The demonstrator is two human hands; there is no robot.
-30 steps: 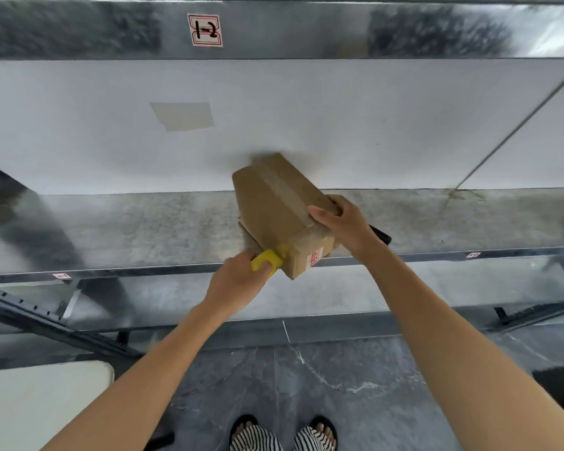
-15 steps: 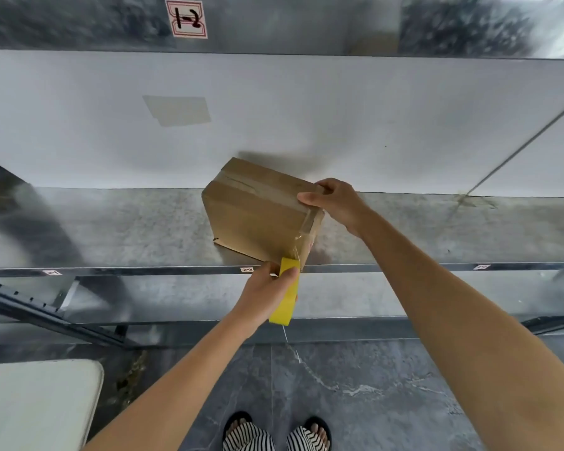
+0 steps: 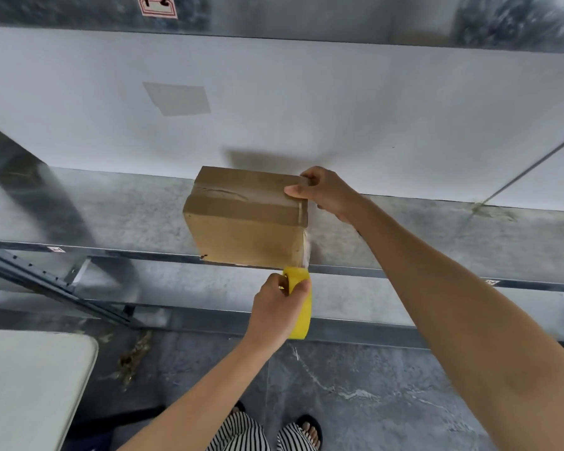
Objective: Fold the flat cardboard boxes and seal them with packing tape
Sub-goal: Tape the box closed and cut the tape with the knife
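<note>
A folded brown cardboard box [image 3: 245, 222] rests on the metal shelf [image 3: 111, 209], its near edge at the shelf's front lip. Clear tape runs across the box top and down its right front corner. My right hand [image 3: 326, 193] grips the box's top right corner, thumb pressed on the tape. Just below the box's lower right corner, my left hand [image 3: 279, 309] is closed on a yellow tape roll [image 3: 302, 304]. A strip of clear tape stretches from the roll up to the box corner.
A white wall panel [image 3: 339, 109] backs the shelf, with a metal shelf above. A lower shelf level [image 3: 209, 288] sits under the front rail. A white table corner [image 3: 30, 385] is at lower left. My feet stand on the grey floor [image 3: 372, 402].
The box has been turned and set flat on the shelf. My left hand pulled the tape roll down below the shelf edge, drawing tape over the right corner. My right hand shifted to the top right corner.
</note>
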